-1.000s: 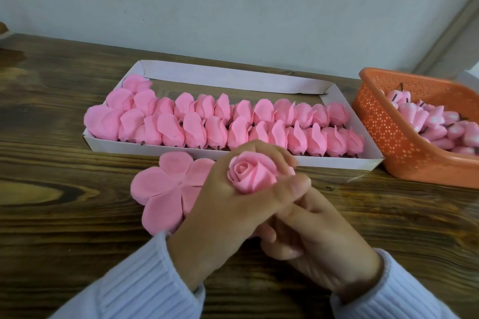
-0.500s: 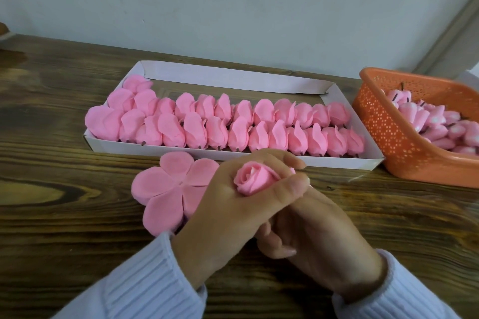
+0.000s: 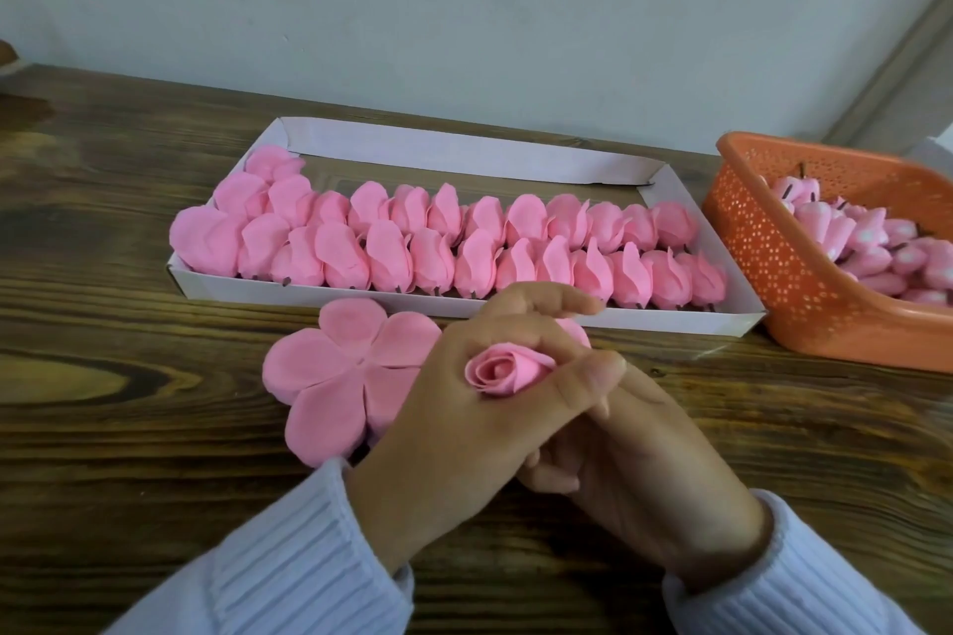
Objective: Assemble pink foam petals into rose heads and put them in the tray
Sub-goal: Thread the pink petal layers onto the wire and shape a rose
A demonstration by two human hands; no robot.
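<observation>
Since the earlier frames, the rose head [image 3: 503, 369] had been squeezed narrower inside the grip, and the left index finger had lifted clear and pointed toward the tray [image 3: 464, 151]. In the head view, the left hand [image 3: 454, 418] lay on top, its thumb and curled fingers pinching the rose head from both sides. The right hand [image 3: 650, 474] sat beneath it with fingers curled; whether it held the base of the rose head could not be told, as the left hand covered that point. The bloom face was turned up and slightly left, with the long axis running rightward into the hidden base. A flat petal piece [image 3: 335, 371] lay on the desk [image 3: 129, 428], just left of the hands and partly under the left one. The tray stood directly beyond the hands, near them, with two rows of finished rose heads [image 3: 438, 253] along its near side and a bare strip along its far wall. The left hand was the nearer to it, so placement would probably call for a short forward reach. An orange basket [image 3: 804, 294] of buds [image 3: 876, 242] stood to the right.
</observation>
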